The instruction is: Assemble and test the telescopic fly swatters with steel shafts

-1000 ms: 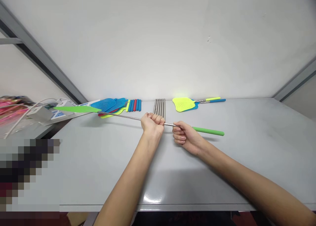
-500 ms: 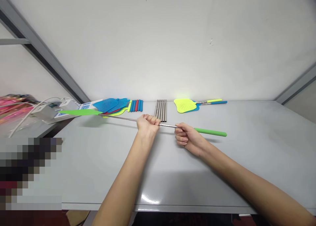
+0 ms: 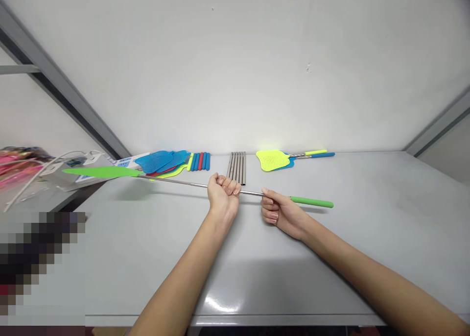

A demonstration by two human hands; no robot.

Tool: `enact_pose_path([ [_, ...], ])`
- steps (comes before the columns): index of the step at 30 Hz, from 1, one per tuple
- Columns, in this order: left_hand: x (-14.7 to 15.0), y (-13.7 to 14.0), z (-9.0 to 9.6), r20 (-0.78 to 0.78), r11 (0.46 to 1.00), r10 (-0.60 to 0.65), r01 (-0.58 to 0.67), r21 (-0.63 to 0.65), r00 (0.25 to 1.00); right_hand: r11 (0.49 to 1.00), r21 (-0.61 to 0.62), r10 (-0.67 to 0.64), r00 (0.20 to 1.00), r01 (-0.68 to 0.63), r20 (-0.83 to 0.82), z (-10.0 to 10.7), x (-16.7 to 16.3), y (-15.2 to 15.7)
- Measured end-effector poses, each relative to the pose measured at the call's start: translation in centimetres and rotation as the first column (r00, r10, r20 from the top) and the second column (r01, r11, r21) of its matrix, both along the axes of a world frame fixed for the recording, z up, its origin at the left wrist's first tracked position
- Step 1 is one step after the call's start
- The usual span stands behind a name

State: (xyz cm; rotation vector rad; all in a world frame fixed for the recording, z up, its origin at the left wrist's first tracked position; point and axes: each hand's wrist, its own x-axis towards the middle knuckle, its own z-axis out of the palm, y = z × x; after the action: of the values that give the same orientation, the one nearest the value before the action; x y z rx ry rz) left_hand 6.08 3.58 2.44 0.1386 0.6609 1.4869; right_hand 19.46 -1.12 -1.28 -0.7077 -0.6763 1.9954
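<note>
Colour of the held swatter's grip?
Green. The grip shows best in the head view, sticking out past the right hand.

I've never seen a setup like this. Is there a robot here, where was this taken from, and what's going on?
No robot: these are a person's bare hands, seen from a camera worn on the head, looking forward and down. The left hand and right hand grip a long green swatter, the right nearer its handle. Along the back of the grey table, from left: overlapping swatter heads, short coloured handles, metal tubes and two more swatters.
</note>
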Motion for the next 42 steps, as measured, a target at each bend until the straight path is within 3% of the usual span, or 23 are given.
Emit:
enact_pose_path([
  [5, 0.3, -0.1, -0.3, 0.061, 1.0, -0.012, 0.011, 0.017, 0.998, 1.0, 0.013, -0.019, 1.0, 0.019, -0.015, -0.1, 0.0, 0.1],
  [14, 0.9, -0.8, -0.6, 0.137, 0.973, -0.189, 0.166, 0.162, 0.972, 1.0, 0.025, -0.001, 0.994, 0.004, -0.111, -0.3, 0.0, 0.0],
  [28, 3.0, -2.2, -1.6, 0.113, 0.958, -0.253, 0.233, 0.165, 0.961, 0.995, 0.094, 0.015, 1.0, -0.016, 0.008, -0.4, -0.4, -0.2],
  [42, 3.1, -2.4, -1.3, 0.077, 0.956, -0.272, 0.261, 0.131, 0.959, 0.995, 0.09, -0.038, 0.999, 0.036, 0.016, -0.1, -0.5, -0.5],
])
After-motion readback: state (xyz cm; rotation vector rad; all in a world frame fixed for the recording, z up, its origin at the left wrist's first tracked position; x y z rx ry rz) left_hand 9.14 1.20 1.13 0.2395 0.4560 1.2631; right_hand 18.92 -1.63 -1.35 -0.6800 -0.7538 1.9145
